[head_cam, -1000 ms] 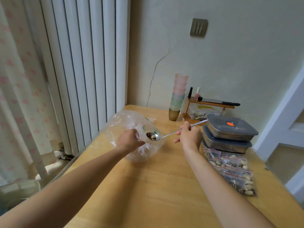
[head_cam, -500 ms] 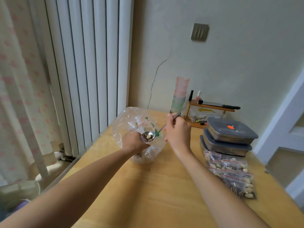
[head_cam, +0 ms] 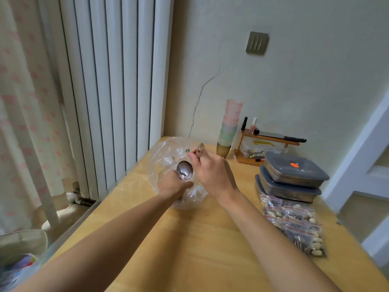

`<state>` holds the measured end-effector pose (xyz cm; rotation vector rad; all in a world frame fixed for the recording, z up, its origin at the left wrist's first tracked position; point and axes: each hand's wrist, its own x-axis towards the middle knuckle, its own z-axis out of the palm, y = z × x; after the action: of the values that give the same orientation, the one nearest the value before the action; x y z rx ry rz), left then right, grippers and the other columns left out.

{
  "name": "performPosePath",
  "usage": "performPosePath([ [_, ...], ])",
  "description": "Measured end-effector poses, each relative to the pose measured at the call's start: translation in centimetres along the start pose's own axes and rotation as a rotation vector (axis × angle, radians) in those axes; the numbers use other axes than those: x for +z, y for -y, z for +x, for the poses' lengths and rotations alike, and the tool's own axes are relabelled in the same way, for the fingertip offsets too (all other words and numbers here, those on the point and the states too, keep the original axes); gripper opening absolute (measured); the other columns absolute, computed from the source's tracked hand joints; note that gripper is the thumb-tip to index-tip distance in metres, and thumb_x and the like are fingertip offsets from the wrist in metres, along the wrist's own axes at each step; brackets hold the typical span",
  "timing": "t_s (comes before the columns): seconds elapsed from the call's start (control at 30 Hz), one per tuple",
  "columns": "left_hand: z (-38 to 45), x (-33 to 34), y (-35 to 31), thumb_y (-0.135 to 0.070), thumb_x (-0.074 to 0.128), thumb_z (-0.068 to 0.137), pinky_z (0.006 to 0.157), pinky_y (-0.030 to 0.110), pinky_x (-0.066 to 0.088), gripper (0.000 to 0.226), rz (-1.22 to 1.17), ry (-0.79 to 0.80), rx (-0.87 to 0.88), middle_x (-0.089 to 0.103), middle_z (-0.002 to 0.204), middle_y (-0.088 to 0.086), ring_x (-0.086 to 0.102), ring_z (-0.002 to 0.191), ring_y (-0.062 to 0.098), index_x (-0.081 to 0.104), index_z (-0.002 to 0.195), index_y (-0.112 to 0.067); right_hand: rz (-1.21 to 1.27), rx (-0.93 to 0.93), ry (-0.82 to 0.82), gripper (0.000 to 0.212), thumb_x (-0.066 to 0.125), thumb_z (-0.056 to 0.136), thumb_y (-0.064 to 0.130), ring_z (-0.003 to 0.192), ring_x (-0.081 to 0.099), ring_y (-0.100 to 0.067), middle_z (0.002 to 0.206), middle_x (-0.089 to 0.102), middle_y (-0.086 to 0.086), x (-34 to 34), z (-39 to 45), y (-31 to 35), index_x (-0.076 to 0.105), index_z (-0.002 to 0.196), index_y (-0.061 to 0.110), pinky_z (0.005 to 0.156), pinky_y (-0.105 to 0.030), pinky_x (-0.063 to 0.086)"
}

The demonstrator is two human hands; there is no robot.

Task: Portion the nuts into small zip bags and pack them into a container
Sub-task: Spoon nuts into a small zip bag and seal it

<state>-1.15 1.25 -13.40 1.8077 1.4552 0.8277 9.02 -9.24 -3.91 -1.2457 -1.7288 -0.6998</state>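
R hand [head_cam: 212, 175] pinches the metal spoon [head_cam: 185, 171] by its handle, fingers curled round it, handle end poking up past the knuckles. Spoon bowl tipped steeply, shiny inside facing the camera, just above the L hand [head_cam: 174, 186]. L hand's fingers curl in on something small at the spoon bowl – a bit of red-edged clear plastic shows there, can't tell more. Both hands sit over the big clear plastic bag [head_cam: 166, 161], crumpled, green print on it, at the far-left part of the wooden table [head_cam: 189, 249]. Right of that bag: pile of small zip bags [head_cam: 294, 224], red-striped tops, pale nuts inside, lying in front of 2 stacked steel containers [head_cam: 292, 178] w/ grey lids.
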Motion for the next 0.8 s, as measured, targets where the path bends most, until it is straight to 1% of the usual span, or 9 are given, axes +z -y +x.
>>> performPosePath([
  [0.07,0.20,0.13,0.21,-0.047,0.076,0.059,0.054,0.034,0.056,0.039,-0.009,-0.027,0.023,0.062,0.047,-0.001,0.064,0.050,0.017,0.061,0.061,-0.011,-0.028,-0.006,-0.030,0.037,0.048,0.104,0.034,0.055,0.062,-0.033,0.071,0.066,-0.008,0.02,0.08,-0.04,0.070,0.100,0.004,0.043,-0.039,0.051],
  [0.13,0.18,0.09,0.09,-0.044,0.078,0.061,0.050,0.031,0.048,0.039,-0.009,-0.071,0.043,0.058,0.045,-0.003,0.060,0.048,0.015,0.054,0.054,-0.015,-0.061,-0.032,-0.061,0.028,0.054,0.103,0.027,0.052,0.059,-0.030,0.068,0.064,-0.006,0.01,0.16,-0.05,0.069,0.094,0.006,0.040,-0.038,0.050],
  [0.2,0.03,0.03,-0.07,-0.039,0.079,0.063,0.049,0.029,0.042,0.039,-0.027,-0.103,0.061,0.057,0.046,-0.003,0.059,0.050,0.015,0.049,0.054,-0.018,-0.080,-0.056,-0.084,0.023,0.056,0.103,0.024,0.050,0.058,-0.028,0.067,0.062,-0.005,-0.09,0.20,0.03,0.068,0.091,0.008,0.039,-0.037,0.049],
  [0.33,-0.08,-0.07,-0.06,-0.036,0.082,0.067,0.049,0.029,0.044,0.033,-0.069,-0.093,0.108,0.060,0.050,-0.004,0.061,0.049,0.016,0.053,0.064,-0.020,-0.037,-0.066,-0.109,0.026,0.056,0.104,0.025,0.051,0.058,-0.028,0.069,0.064,-0.005,-0.03,0.19,0.17,0.068,0.090,0.006,0.040,-0.037,0.049],
  [0.43,-0.07,-0.24,0.01,-0.036,0.083,0.068,0.046,0.024,0.038,0.030,-0.117,-0.082,0.119,0.059,0.054,-0.007,0.058,0.047,0.012,0.056,0.071,-0.024,-0.024,-0.103,-0.087,0.030,0.054,0.105,0.027,0.050,0.057,-0.030,0.068,0.062,-0.006,0.24,0.10,-0.06,0.068,0.091,0.005,0.040,-0.040,0.050],
  [0.53,-0.20,-0.32,0.00,-0.038,0.079,0.067,0.046,0.025,0.039,0.030,-0.115,-0.079,0.142,0.057,0.049,-0.006,0.058,0.046,0.013,0.055,0.068,-0.020,0.004,-0.116,-0.107,0.033,0.052,0.107,0.029,0.051,0.056,-0.030,0.071,0.062,-0.005,0.02,0.14,0.07,0.068,0.091,0.005,0.041,-0.041,0.050],
  [0.63,-0.33,-0.31,-0.08,-0.035,0.079,0.068,0.046,0.025,0.039,0.033,-0.132,-0.096,0.149,0.058,0.052,-0.003,0.057,0.049,0.013,0.052,0.066,-0.016,0.039,-0.118,-0.108,0.038,0.048,0.109,0.032,0.055,0.059,-0.029,0.076,0.065,-0.005,0.03,0.38,0.12,0.068,0.093,0.005,0.044,-0.040,0.051],
  [0.73,-0.48,-0.33,-0.11,-0.033,0.081,0.068,0.050,0.036,0.048,0.035,-0.185,-0.074,0.157,0.059,0.053,0.001,0.059,0.047,0.017,0.053,0.068,-0.014,0.040,-0.078,-0.137,0.040,0.048,0.109,0.032,0.056,0.062,-0.027,0.074,0.068,-0.006,-0.06,0.53,-0.09,0.070,0.092,0.003,0.046,-0.036,0.051],
  [0.8,-0.66,-0.50,-0.09,-0.027,0.081,0.070,0.056,0.035,0.050,0.029,-0.235,-0.055,0.152,0.062,0.062,-0.002,0.062,0.056,0.016,0.054,0.071,-0.017,0.035,0.097,-0.177,0.041,0.048,0.107,0.031,0.054,0.061,-0.026,0.068,0.067,-0.007,-0.17,0.47,-0.51,0.070,0.087,0.002,0.046,-0.036,0.050],
])
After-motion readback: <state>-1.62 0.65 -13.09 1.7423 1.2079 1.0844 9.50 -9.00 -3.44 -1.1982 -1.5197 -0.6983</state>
